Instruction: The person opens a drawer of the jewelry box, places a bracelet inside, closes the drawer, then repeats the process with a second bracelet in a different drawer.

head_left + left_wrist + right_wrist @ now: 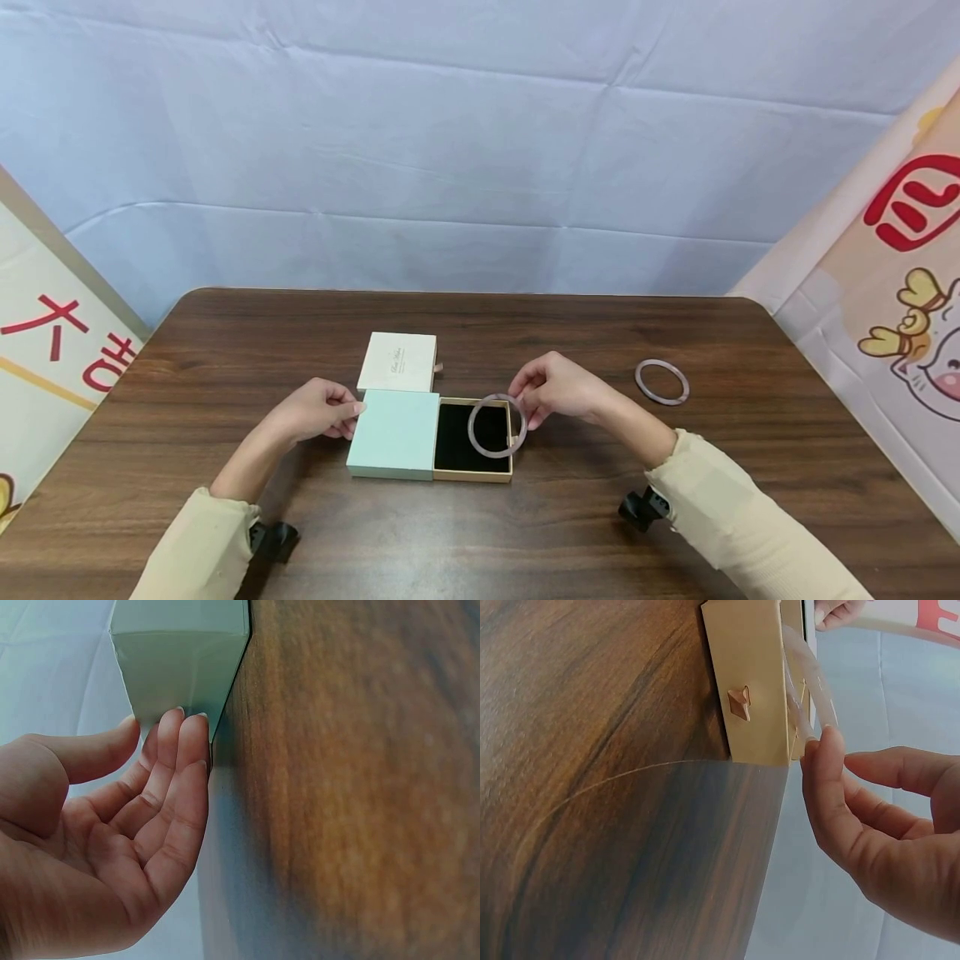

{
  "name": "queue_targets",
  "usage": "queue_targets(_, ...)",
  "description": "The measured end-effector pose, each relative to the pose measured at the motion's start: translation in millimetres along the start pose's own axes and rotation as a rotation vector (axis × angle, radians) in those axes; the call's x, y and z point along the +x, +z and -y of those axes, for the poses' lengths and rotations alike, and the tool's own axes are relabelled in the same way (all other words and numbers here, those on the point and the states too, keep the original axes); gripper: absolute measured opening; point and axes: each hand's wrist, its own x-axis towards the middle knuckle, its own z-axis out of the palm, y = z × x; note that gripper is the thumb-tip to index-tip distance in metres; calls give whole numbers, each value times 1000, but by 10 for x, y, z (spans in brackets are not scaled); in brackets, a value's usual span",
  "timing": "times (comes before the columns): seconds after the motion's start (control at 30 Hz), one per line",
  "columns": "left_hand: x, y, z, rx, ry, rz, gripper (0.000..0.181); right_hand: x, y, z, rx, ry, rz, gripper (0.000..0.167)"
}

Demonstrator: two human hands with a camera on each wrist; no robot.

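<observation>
A mint-green box sleeve (393,435) lies on the table with its drawer (474,477) pulled out to the right, showing a black lining. My left hand (318,410) rests against the sleeve's left end, fingertips on the end face and thumb at the top edge. Between right thumb and fingers, my right hand (557,387) pinches a pale lilac bangle (472,432) by its right side. Tilted, the bangle is over the drawer's right part; whether it touches the lining I cannot tell. In the right wrist view, a ribbon tab (739,703) sticks out of the drawer's golden end.
A white box (397,362) with small print and a short tab lies directly behind the green sleeve. A second pale bangle (663,382) lies flat on the wooden table (585,533), beyond my right forearm. Pale cloth (480,150) hangs behind the table.
</observation>
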Motion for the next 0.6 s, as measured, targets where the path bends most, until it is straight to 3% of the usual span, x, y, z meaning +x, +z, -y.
queue_targets(0.6, -1, 5, 3, -9, -10, -2, 20, 38, 57, -35, 7, 7, 6, 18)
